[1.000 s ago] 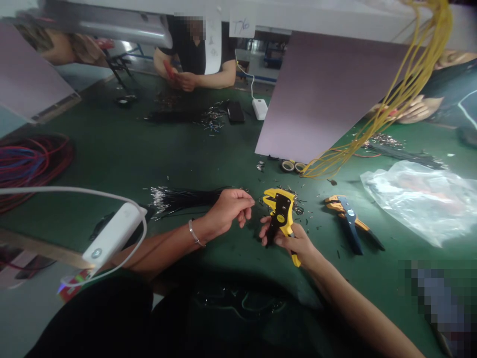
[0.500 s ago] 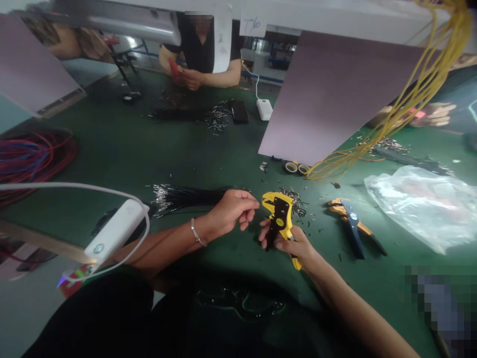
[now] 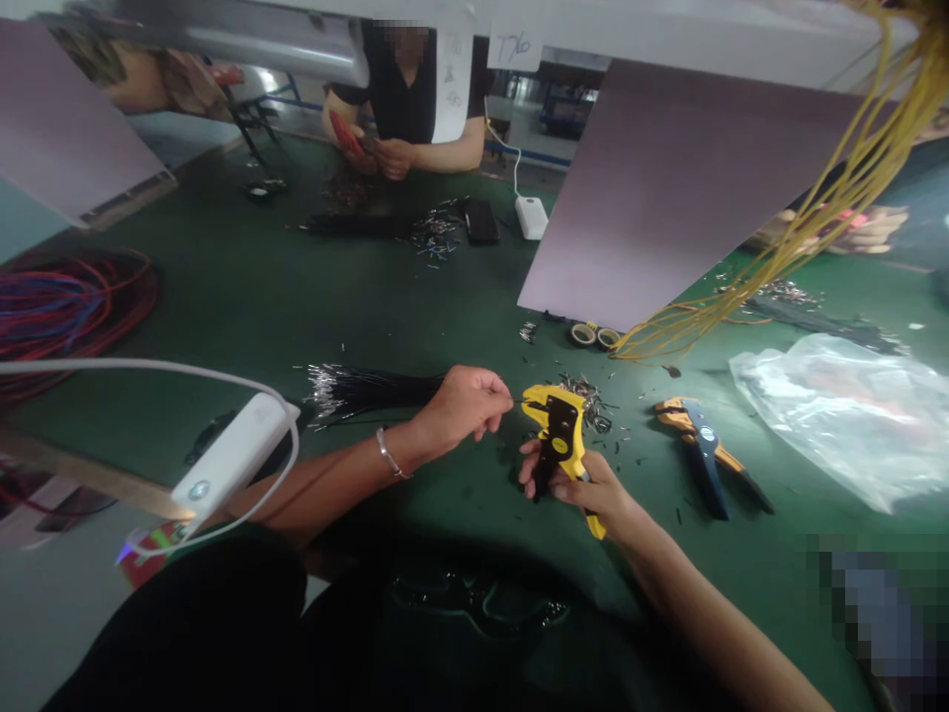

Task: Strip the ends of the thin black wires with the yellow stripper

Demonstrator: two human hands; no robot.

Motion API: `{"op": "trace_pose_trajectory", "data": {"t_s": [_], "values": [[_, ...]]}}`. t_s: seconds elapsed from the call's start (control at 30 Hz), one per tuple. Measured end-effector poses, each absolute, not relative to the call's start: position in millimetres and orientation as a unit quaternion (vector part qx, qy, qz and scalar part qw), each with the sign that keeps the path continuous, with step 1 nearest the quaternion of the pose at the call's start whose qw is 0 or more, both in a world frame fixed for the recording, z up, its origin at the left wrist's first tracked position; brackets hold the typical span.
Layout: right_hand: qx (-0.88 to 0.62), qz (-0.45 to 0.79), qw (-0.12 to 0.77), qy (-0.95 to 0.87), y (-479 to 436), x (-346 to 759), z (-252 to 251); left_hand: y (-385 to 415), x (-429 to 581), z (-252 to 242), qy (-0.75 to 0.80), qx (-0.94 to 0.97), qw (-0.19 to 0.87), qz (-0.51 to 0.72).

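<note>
In the head view, the left hand (image 3: 474,403) pinches a thin dark wire (image 3: 517,400) between thumb and forefinger, its end reaching the mouth of a yellow-and-black wire stripper (image 3: 561,445). Whether the tool bites on it is too small to tell. The right hand (image 3: 585,482) is wrapped around the stripper's handles, holding it upright over the green tabletop (image 3: 356,307). Behind the left hand lies a bundle of black wires (image 3: 386,390) — silvery ends fanned out to the left. Cut scraps (image 3: 595,407) litter the surface just beyond the stripper. Farther right rest a blue-and-orange wire stripper (image 3: 701,443) and a clear plastic bag (image 3: 845,415); two tape rolls (image 3: 582,336) sit near the foot of the hanging yellow wires (image 3: 808,222). Across the table, a co-worker's hands (image 3: 392,156) hold a red-handled tool (image 3: 345,133).
</note>
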State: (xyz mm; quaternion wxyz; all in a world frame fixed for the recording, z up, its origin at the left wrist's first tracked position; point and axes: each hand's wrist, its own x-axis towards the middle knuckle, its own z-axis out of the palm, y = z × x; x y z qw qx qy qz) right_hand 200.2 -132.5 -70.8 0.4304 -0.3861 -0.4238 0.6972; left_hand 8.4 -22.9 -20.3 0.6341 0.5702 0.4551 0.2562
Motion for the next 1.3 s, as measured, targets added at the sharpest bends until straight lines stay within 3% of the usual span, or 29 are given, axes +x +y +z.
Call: {"op": "trace_pose_trajectory", "data": {"t_s": [0.23, 1.3], "values": [[-0.343, 0.726, 0.431, -0.411, -131, 204, -69, -17, 5, -16, 0.437, 0.611, 0.606, 0.262], [-0.290, 0.773, 0.406, -0.392, -130, 206, -74, -15, 6, -16, 0.417, 0.515, 0.707, 0.247]]}}
